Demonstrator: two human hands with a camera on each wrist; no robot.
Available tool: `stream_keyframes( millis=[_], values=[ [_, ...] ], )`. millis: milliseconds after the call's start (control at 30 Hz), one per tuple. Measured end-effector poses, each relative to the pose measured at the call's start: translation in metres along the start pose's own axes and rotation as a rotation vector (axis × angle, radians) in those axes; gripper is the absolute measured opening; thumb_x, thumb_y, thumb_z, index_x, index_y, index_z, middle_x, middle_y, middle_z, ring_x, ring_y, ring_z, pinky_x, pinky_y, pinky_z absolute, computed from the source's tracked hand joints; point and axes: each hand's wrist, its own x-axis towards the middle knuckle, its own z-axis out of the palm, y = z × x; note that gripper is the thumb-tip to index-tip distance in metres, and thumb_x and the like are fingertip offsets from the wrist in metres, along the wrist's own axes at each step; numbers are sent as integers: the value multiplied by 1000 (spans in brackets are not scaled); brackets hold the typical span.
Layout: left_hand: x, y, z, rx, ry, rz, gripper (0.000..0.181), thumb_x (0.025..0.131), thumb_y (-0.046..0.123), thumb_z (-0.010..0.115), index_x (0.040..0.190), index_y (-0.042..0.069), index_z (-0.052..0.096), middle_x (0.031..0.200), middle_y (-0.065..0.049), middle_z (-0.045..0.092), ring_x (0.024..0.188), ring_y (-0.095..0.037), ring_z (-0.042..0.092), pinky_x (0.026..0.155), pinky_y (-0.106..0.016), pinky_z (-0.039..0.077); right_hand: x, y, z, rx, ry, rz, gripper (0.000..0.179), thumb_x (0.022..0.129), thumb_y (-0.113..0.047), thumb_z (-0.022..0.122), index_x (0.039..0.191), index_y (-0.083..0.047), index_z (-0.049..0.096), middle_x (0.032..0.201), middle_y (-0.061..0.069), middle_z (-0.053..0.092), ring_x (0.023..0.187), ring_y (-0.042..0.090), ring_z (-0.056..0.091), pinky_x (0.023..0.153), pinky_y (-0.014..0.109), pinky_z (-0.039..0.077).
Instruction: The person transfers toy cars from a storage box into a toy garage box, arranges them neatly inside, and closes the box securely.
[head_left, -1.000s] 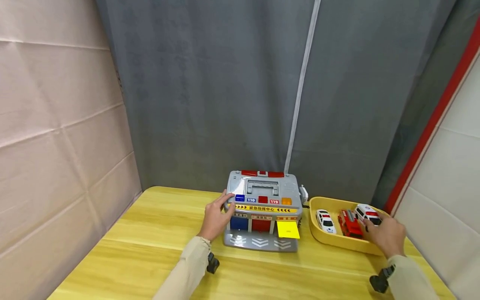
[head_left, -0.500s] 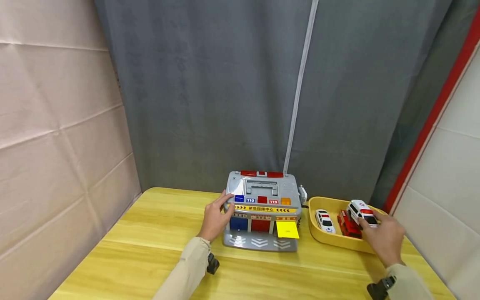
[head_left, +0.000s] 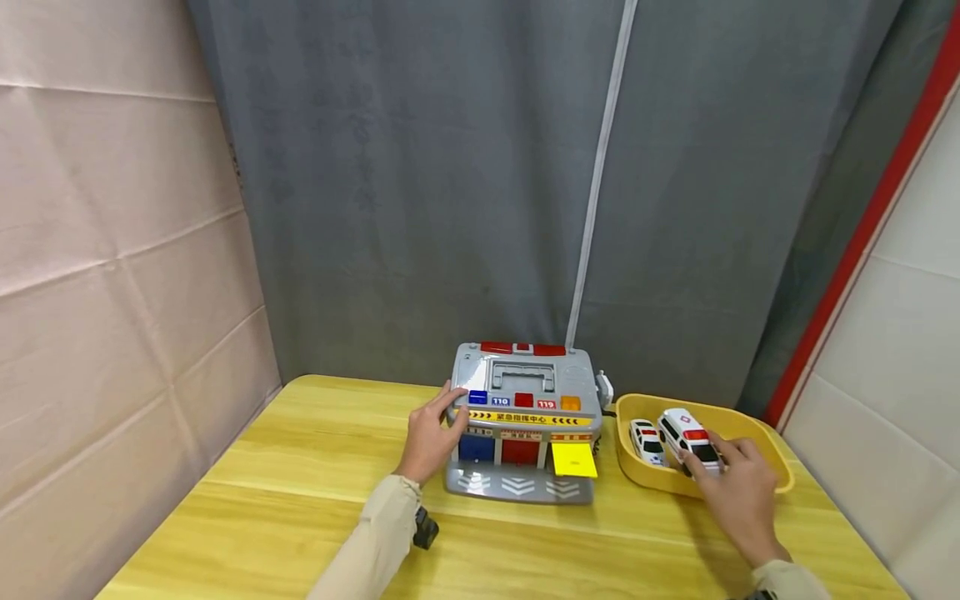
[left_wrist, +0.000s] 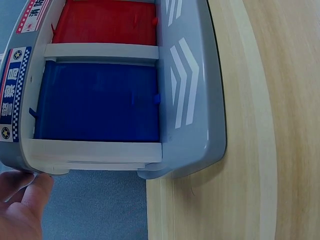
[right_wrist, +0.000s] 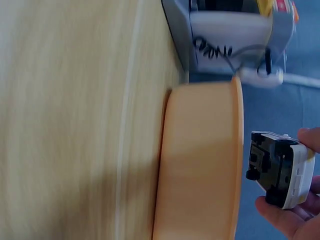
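My right hand (head_left: pixel 737 492) grips a white toy ambulance (head_left: pixel 684 435) with a red roof light, held above the yellow tray (head_left: pixel 780 467). In the right wrist view, the ambulance's (right_wrist: pixel 280 172) black underside and wheels show past the tray's rim, between thumb and fingers. My left hand (head_left: pixel 432 432) holds the left edge of a grey toy rescue station (head_left: pixel 517 375), thumb at the front and fingers over the top. From the left wrist, the station's blue door (left_wrist: pixel 97 102) and red door (left_wrist: pixel 105 22) appear down, with fingertips right at the roof corner.
A white toy police car (head_left: pixel 647 442) lies in the tray's left part; the red fire truck is hidden behind the ambulance and hand. A yellow flap (head_left: pixel 574 460) sticks out at the station's right bay. A grey curtain (head_left: pixel 420 208) hangs behind the wooden table (head_left: pixel 300 500).
My right hand has lifted the ambulance from the tray's right part and carried it left, over the fire truck towards the police car. The left hand stays on the station.
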Motion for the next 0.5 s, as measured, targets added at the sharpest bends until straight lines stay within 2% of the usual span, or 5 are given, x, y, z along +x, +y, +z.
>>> stream_keyframes(
  millis=[100, 300, 500],
  values=[
    [0, 0, 0, 6, 0, -1, 32, 96, 24, 64, 126, 14, 70, 151, -20, 50, 136, -39, 53, 106, -44, 50, -6, -8, 2, 20, 23, -26, 55, 66, -10, 90, 113, 11, 70, 86, 24, 60, 75, 33, 55, 60, 28, 36],
    [1, 0, 0, 8, 3, 7, 32, 96, 23, 64, 126, 14, 70, 150, -21, 50, 136, -39, 53, 106, -44, 50, -20, -26, 8, 57, 49, -78, 56, 64, -9, 90, 112, 12, 70, 88, 23, 59, 79, 34, 56, 63, 35, 42],
    [0, 0, 1, 7, 14, 7, 32, 96, 24, 64, 126, 13, 70, 150, -21, 51, 135, -39, 53, 106, -45, 50, -35, -45, 11, 56, -7, -85, 57, 67, -11, 90, 115, 12, 69, 94, 20, 60, 83, 31, 58, 66, 30, 44]
  ],
)
